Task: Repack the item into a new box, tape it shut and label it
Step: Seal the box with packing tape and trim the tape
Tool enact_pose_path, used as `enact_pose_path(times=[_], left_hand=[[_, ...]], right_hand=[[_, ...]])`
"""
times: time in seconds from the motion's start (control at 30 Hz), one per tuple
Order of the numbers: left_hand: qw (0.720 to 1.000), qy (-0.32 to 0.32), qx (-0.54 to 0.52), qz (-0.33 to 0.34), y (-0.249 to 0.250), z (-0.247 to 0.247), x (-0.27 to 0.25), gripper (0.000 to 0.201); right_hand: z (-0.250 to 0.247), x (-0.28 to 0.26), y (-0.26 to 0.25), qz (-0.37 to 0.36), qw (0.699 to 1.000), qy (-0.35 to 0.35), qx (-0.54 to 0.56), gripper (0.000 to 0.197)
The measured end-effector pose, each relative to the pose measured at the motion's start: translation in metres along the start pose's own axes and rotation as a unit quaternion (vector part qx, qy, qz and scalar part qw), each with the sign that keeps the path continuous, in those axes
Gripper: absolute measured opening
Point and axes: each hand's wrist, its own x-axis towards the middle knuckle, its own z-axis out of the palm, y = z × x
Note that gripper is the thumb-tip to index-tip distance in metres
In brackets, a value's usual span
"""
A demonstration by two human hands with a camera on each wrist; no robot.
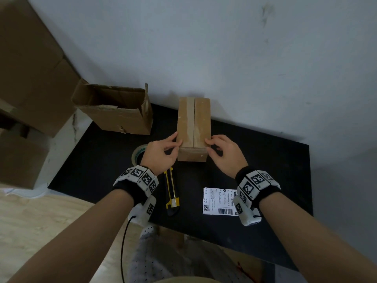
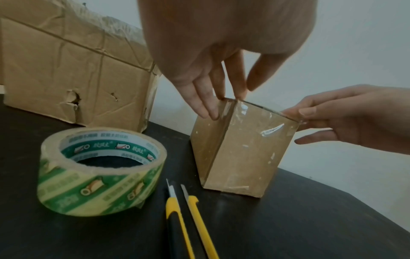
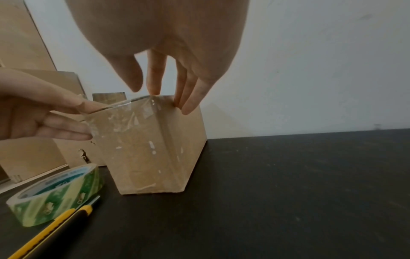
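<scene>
The small box (image 1: 193,127) stands on the worktop (image 1: 265,160), long side pointing away from me. My left hand (image 1: 161,154) and right hand (image 1: 223,155) press tape on its near corners, fingers straight. The label (image 1: 219,201) lies just under my right wrist, so that hand is nearer.

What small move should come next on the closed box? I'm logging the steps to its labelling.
Probably press the tape flat over the small box's near edge: both hands, left hand and right hand, have fingertips there, and the wrist views show wrinkled tape. The label lies unused on the table.
</scene>
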Motion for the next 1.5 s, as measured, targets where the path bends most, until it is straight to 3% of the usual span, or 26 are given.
enact_pose_path(times=[0.2,0.5,0.67,0.83,1.07,1.33,1.5], left_hand=[[0.996,-0.015,0.088,-0.002,0.003,-0.002,0.002,0.037],[0.987,-0.011,0.158,0.020,0.009,0.000,0.003,0.033],[0.985,-0.018,0.171,0.007,0.011,-0.003,0.003,0.035],[0.984,-0.033,0.177,0.018,0.009,-0.006,0.001,0.033],[0.977,-0.043,0.201,0.061,0.012,-0.006,0.000,0.031],[0.957,-0.047,0.284,0.031,0.024,-0.004,0.000,0.041],[0.959,-0.029,0.280,0.026,0.028,0.003,0.001,0.033]], right_hand=[[-0.005,0.004,-0.001,-0.007,0.998,-0.022,-0.062,0.038],[-0.003,0.002,-0.004,-0.114,0.975,0.022,-0.187,0.027],[0.008,0.006,-0.018,-0.096,0.978,-0.007,-0.186,0.049],[0.028,0.018,-0.029,-0.163,0.958,-0.026,-0.235,0.046],[0.025,0.018,-0.022,-0.170,0.958,0.001,-0.230,0.047],[0.004,0.005,-0.005,-0.108,0.976,-0.003,-0.191,0.047],[0.003,0.003,-0.001,-0.074,0.986,-0.018,-0.151,0.052]])
